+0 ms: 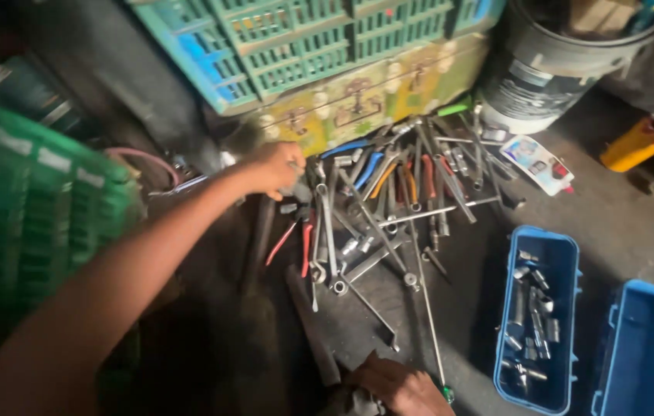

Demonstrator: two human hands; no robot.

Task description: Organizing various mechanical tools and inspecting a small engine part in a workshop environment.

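Hand tools (389, 200), spread in a loose heap on a dark floor, are shown from above: spanners, socket wrenches, pliers with red and blue grips, and long thin rods, many lying across one another. The left hand (277, 168) is extended to the heap's near-left edge, with its fingers curled down among the spanners; whether a tool is clamped in it cannot be told, since the fingertips are hidden. The right hand (400, 385) is seen low in the picture, resting on a dark cloth or bundle (354, 400) beside the end of a long rod with a green tip (429, 323); its grip cannot be told either. The hands are held well apart. An open blue box (536, 316) holding sockets is set to the right of the heap, with a second blue box part (647, 350) just beside it. Green crates (327, 38), a black bucket (550, 69) and a yellow object (639, 142) are ranged behind. Because the tools overlap, one drawn out from beneath could be judged likely to drag or scatter its neighbours, and fingers could be pinched between crossed handles in the dim light
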